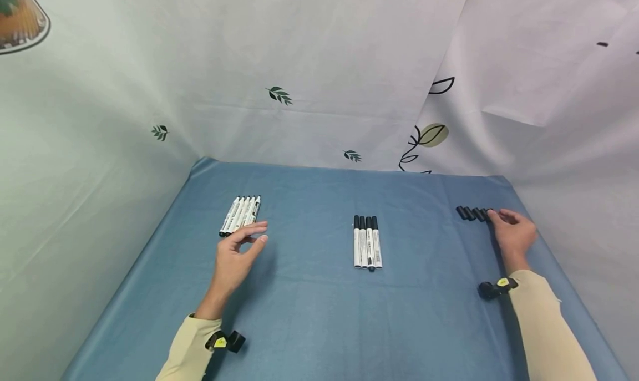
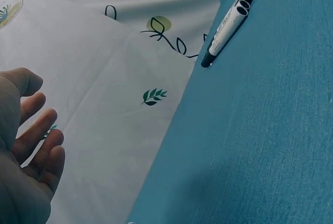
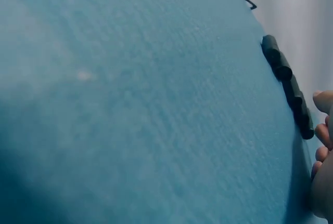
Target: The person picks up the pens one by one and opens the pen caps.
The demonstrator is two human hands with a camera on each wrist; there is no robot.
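Observation:
In the head view, my right hand (image 1: 514, 234) pinches the nearest end cap of a row of black marker caps (image 1: 470, 213) at the table's right side. The right wrist view shows the caps (image 3: 291, 90) lying side by side, with the hand (image 3: 323, 151) close against the row's near end; its fingertips are partly cut off there. My left hand (image 1: 238, 256) hovers with thumb and index finger apart, holding nothing, just beside several white markers (image 1: 241, 214) whose dark tips point away. In the left wrist view the left hand (image 2: 31, 146) has loosely bent fingers.
Several white markers with black caps (image 1: 366, 242) lie side by side at mid-table. A blue cloth (image 1: 309, 325) covers the table. White printed sheets (image 1: 309, 131) rise at the back and both sides. Each sleeved wrist wears a small black camera (image 1: 486, 290).

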